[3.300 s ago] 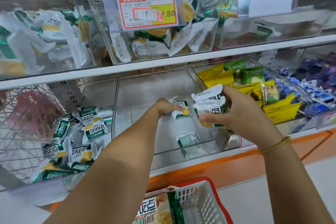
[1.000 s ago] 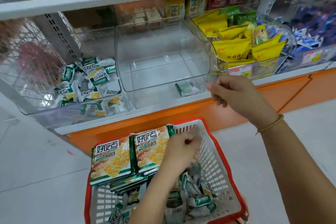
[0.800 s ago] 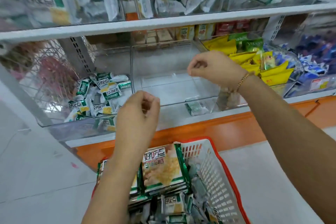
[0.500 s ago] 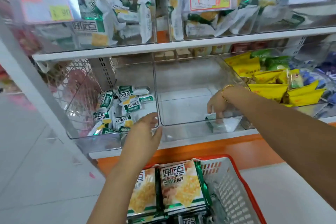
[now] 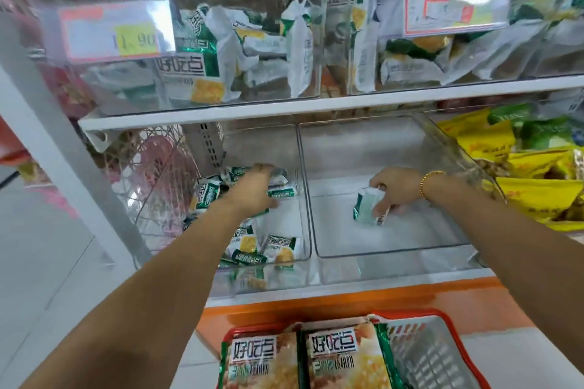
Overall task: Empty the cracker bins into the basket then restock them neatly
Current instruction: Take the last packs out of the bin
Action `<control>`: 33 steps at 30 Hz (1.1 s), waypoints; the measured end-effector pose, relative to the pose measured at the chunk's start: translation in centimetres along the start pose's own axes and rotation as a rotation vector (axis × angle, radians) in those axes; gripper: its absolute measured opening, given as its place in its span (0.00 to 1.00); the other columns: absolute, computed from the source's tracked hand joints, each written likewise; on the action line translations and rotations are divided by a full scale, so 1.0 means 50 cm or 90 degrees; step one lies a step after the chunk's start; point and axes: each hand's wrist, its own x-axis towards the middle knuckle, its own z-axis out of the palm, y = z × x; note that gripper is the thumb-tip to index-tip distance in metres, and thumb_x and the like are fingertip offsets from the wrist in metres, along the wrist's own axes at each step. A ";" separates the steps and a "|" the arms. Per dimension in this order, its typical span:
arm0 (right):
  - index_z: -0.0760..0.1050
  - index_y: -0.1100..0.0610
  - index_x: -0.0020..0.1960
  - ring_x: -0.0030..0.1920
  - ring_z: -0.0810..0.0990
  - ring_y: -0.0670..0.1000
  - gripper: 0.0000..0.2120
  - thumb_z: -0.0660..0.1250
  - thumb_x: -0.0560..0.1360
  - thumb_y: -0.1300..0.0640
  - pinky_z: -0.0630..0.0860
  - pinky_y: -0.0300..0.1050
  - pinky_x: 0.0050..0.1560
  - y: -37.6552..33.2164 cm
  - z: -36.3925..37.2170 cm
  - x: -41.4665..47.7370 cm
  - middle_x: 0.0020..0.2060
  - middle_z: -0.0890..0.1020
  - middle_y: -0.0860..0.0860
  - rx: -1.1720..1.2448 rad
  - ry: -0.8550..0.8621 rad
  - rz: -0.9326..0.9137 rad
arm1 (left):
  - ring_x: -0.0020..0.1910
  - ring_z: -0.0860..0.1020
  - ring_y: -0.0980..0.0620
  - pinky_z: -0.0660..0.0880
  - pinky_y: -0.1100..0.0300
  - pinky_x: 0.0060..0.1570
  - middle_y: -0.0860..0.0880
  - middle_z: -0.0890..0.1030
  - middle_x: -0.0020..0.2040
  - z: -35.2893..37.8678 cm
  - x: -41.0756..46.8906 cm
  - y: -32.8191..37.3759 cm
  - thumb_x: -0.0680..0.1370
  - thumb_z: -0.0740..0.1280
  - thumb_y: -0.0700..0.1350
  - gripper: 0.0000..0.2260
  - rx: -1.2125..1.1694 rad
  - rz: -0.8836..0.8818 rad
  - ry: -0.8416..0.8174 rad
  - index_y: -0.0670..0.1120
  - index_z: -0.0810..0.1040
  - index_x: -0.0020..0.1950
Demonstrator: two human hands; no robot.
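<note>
Both hands had gone deeper into the bins than half a second earlier. The left hand [image 5: 252,191], which had hovered at the front lip, now lay inside the left bin [image 5: 301,240] on top of the heap of small packets [image 5: 246,240]. The right hand [image 5: 396,189] had closed on the lone packet [image 5: 366,210] in the middle bin [image 5: 395,249]. Its thumb and fingers were curled round the packet's upper end, which stood tilted above the bin floor; whether it had cleared the floor could not be told. The left hand showed only its back, blurred, so whether its fingers were spread or clamped on anything could not be told. The basket [image 5: 433,354] sat below the shelf edge, its left part already covered by two large packs [image 5: 335,360]. The likely trouble lay with the left hand: the packets looked slick and loosely piled, and a broad scoop could drag some over the low front lip onto the floor rather than into the basket. Dropped on the flat, glossy large packs, the small ones might slide off. The right hand's end-on pinch could also slip in transit.
</note>
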 end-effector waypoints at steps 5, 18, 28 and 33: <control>0.69 0.51 0.36 0.29 0.73 0.43 0.15 0.75 0.69 0.51 0.68 0.37 0.28 -0.007 -0.008 -0.008 0.34 0.73 0.45 0.067 0.065 -0.042 | 0.64 0.71 0.43 0.69 0.52 0.61 0.43 0.71 0.66 0.050 0.072 -0.022 0.69 0.76 0.52 0.35 0.203 0.005 0.014 0.44 0.64 0.71; 0.78 0.52 0.47 0.37 0.82 0.48 0.13 0.77 0.66 0.49 0.82 0.51 0.39 -0.019 -0.011 -0.218 0.40 0.83 0.47 0.386 0.319 -0.052 | 0.49 0.79 0.42 0.76 0.52 0.44 0.42 0.81 0.52 -0.004 -0.010 0.028 0.70 0.75 0.53 0.28 -0.021 -0.088 0.204 0.42 0.69 0.63; 0.78 0.60 0.41 0.33 0.78 0.54 0.21 0.72 0.67 0.41 0.68 0.39 0.31 0.021 0.194 -0.458 0.31 0.80 0.58 0.501 0.354 0.054 | 0.34 0.70 0.62 0.64 0.69 0.30 0.56 0.68 0.35 0.005 -0.392 0.261 0.71 0.74 0.51 0.22 -0.471 -0.196 0.406 0.53 0.67 0.60; 0.71 0.56 0.35 0.31 0.70 0.48 0.13 0.75 0.70 0.55 0.64 0.40 0.32 0.069 0.353 -0.392 0.30 0.72 0.49 0.363 0.316 0.185 | 0.33 0.72 0.69 0.68 0.74 0.30 0.61 0.67 0.39 0.175 -0.509 0.337 0.72 0.72 0.53 0.29 -0.541 -0.254 0.129 0.51 0.65 0.69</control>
